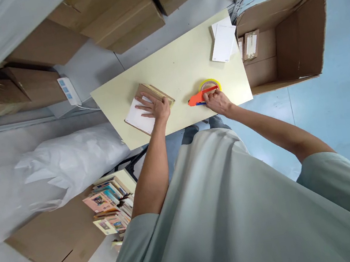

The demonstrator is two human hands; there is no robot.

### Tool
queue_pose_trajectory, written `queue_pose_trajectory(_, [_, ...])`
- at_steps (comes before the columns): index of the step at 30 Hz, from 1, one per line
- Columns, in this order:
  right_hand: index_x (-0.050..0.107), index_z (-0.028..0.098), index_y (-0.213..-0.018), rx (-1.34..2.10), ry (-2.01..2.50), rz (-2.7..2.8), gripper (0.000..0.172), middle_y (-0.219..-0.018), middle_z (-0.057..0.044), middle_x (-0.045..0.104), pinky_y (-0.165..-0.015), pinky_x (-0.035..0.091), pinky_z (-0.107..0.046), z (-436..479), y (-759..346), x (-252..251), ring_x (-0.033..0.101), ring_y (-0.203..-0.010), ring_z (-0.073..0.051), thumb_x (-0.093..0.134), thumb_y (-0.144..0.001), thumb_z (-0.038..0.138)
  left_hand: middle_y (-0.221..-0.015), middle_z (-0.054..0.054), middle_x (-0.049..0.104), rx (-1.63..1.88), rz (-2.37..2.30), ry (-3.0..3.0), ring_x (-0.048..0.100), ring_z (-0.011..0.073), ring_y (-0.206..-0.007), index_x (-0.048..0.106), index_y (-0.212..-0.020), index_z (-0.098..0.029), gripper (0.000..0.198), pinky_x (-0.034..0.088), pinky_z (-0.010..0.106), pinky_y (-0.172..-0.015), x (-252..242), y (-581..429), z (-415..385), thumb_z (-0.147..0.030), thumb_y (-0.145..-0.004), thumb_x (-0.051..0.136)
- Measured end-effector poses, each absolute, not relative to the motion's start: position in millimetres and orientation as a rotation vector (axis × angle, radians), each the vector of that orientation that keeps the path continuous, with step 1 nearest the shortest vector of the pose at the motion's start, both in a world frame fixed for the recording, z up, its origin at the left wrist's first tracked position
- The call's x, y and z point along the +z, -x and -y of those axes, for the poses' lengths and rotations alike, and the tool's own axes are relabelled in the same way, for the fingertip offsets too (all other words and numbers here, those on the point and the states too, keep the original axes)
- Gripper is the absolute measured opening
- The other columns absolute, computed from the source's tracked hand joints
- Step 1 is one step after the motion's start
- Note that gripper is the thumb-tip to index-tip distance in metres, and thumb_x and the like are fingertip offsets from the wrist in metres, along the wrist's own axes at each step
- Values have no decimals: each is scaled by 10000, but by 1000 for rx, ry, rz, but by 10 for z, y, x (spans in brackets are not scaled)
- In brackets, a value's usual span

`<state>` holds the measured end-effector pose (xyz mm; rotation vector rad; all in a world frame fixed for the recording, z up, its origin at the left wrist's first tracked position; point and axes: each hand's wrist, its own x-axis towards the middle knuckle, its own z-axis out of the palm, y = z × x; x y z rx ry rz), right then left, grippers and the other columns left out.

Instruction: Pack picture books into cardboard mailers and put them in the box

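My left hand (154,107) lies with fingers spread on a flat cardboard parcel (157,92), over a white paper sheet (138,118) on its top. The parcel rests on the left part of a pale yellow table (180,63). To the right, my right hand (219,102) has its fingers wrapped round the handle of an orange tape dispenser (197,98). A yellow-rimmed tape roll (215,81) sits in the dispenser. The dispenser is apart from the parcel, near the table's front edge.
White paper sheets (223,42) lie at the table's back right. An open carton (302,38) with small parcels (251,45) stands right of it. Brown boxes (122,14) and a power strip (68,91) are behind. A white plastic bag (75,159) and books (113,195) are left.
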<state>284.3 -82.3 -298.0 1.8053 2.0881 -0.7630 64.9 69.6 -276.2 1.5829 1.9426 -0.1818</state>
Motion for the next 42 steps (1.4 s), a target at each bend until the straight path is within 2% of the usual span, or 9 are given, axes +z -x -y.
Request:
queue_pose_trajectory(5, [553, -67, -1495, -790, -1894, -2146, 515, -1205, -316, 796, -1080, 508, -549, 419, -2668, -3005, 777, -1103, -393, 254, -1135, 147, -1943, 223, -119, -259, -1981, -1740, -233, 462, -1779, 79, -1872, -80, 1107, -82, 775, -1399, -2645, -646, -511, -289, -973, 691])
queue_pose_trajectory(11, [599, -72, -1503, -811, -1806, -2201, 598, -1246, -333, 803, -1087, 507, -545, 296, -2374, -2885, 786, -1151, -399, 258, -1015, -8, -1936, 264, -90, -321, -1712, -1978, -213, 494, -1779, 111, -1852, -10, 1081, -97, 757, -1406, -2533, -513, -242, -224, -967, 692])
queue_pose_trajectory(15, [599, -83, -1500, -802, -1719, -2174, 620, -1226, -318, 807, -1042, 512, -502, 413, -2315, -2807, 791, -1146, -379, 215, -1014, -54, -1933, 283, -54, -293, -1636, -2038, -193, 496, -1784, 152, -1844, -16, 1111, -91, 766, -1407, -2540, -414, -178, -237, -928, 741])
queue_pose_trajectory(20, [649, -65, -1425, -836, -1696, -2185, 558, -1210, -311, 811, -1005, 520, -484, 520, -2153, -2806, 793, -1108, -362, 253, -1032, -51, -1935, 294, 35, -279, -1602, -2108, -144, 490, -1797, 196, -1837, -28, 1117, -53, 750, -1424, -2593, -287, -117, -291, -914, 766])
queue_pose_trajectory(24, [659, -60, -1403, -832, -1685, -2218, 534, -1219, -311, 813, -998, 540, -481, 579, -2021, -2823, 800, -1079, -340, 280, -1026, -68, -1933, 264, 143, -208, -1594, -2151, -94, 496, -1807, 286, -1841, -121, 1012, 6, 780, -1416, -2617, -243, -61, -326, -961, 742])
queue_pose_trajectory(31, [673, -68, -1360, -865, -1618, -2298, 496, -1150, -304, 819, -957, 558, -482, 602, -1831, -2813, 801, -1036, -335, 289, -1044, -58, -1880, 241, 291, -142, -1550, -2198, -30, 484, -1816, 435, -1798, -196, 853, 53, 782, -1420, -2595, -199, -16, -240, -986, 691])
queue_pose_trajectory(36, [668, -75, -1457, -796, -1534, -2408, 554, -1220, -301, 806, -975, 561, -517, 616, -1525, -2853, 793, -1079, -355, 323, -1024, -53, -1854, 220, 356, -98, -1498, -2165, 18, 429, -1829, 645, -1607, -202, 647, 83, 741, -1446, -2584, -76, 69, -147, -962, 657])
queue_pose_trajectory(39, [679, -58, -1453, -775, -1530, -2411, 549, -1206, -277, 811, -999, 560, -522, 695, -1439, -2882, 791, -1048, -341, 348, -1014, -48, -1847, 228, 364, -71, -1530, -2127, 41, 418, -1829, 689, -1518, -201, 586, 80, 737, -1450, -2611, -23, 135, -98, -943, 649])
queue_pose_trajectory(42, [616, -66, -1524, -734, -1498, -2431, 568, -1225, -269, 819, -1094, 538, -528, 815, -1655, -2914, 800, -1089, -333, 323, -1039, -35, -1849, 226, 354, -31, -1531, -2098, 25, 399, -1832, 694, -1485, -197, 569, 78, 728, -1451, -2640, 3, 176, -53, -939, 625])
